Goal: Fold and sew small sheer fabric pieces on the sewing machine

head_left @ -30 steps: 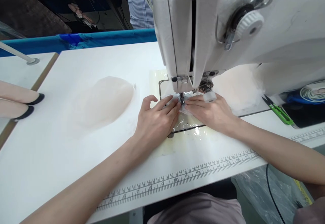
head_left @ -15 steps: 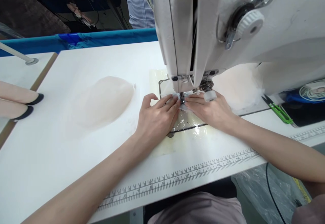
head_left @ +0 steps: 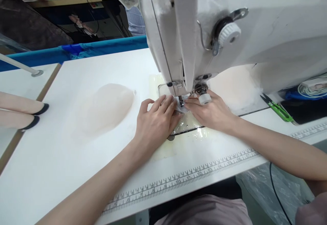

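A small piece of sheer white fabric lies beneath the presser foot of a white sewing machine. From the left, my left hand rests palm down on the bed, fingertips at the fabric's left edge and thumb apart from the fingers. My right hand comes in from the other side, thumb and forefinger close together at the fabric's right edge. The white thumbscrew partly covers its fingers. The needle tip is too small to make out.
Sheer beige pieces lie on the table left and right under the machine arm. Green thread snips are beside a dark phone-like slab. A ruler tape runs along the front edge. Other people stand behind a blue cloth trough.
The view has shifted, showing more of the machine's top. My left thumb has spread away from its fingers, uncovering more fabric. My right hand stays beside the presser foot.
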`<state>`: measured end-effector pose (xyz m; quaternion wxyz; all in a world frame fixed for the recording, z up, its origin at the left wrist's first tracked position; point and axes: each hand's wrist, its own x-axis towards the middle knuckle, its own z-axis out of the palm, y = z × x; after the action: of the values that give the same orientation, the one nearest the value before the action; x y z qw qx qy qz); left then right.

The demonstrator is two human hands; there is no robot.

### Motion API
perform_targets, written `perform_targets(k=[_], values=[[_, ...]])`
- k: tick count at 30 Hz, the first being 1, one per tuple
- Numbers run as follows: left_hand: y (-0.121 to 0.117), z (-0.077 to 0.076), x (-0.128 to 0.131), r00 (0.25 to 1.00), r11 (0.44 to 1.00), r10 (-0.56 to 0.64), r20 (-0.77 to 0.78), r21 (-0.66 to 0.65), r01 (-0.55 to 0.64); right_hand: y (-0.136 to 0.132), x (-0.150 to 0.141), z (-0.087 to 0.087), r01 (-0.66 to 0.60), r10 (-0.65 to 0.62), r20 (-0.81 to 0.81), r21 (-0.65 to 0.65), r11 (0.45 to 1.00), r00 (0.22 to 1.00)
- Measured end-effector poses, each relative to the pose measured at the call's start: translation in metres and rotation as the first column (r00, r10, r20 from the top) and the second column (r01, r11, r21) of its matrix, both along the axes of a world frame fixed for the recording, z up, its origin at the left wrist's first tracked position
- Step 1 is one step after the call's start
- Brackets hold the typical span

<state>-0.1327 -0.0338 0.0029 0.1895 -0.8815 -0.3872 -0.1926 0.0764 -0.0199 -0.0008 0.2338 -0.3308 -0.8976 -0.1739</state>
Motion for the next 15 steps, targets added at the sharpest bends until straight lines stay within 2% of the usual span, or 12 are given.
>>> perform_targets(k=[3,7,12,15], values=[[-0.004,0.008,-0.002,0.999,0.998,-0.014,-0.041,0.063,0.016,-0.003,0.0,0.003,-0.012,0.011,-0.034,-0.013,1.0,0.999],[-0.005,0.016,-0.006,0.999,0.992,-0.04,0.025,0.116,0.037,-0.011,-0.002,0.009,-0.024,0.023,-0.082,-0.006,1.0,0.996],[0.0,0.014,-0.009,0.983,0.986,-0.138,0.12,-0.078,0.148,-0.02,-0.007,0.014,-0.115,0.11,-0.087,-0.059,0.992,0.99],[0.001,0.012,-0.01,0.971,0.973,-0.165,0.172,-0.131,0.189,-0.022,-0.008,0.014,-0.119,0.107,-0.1,-0.113,0.986,0.989]])
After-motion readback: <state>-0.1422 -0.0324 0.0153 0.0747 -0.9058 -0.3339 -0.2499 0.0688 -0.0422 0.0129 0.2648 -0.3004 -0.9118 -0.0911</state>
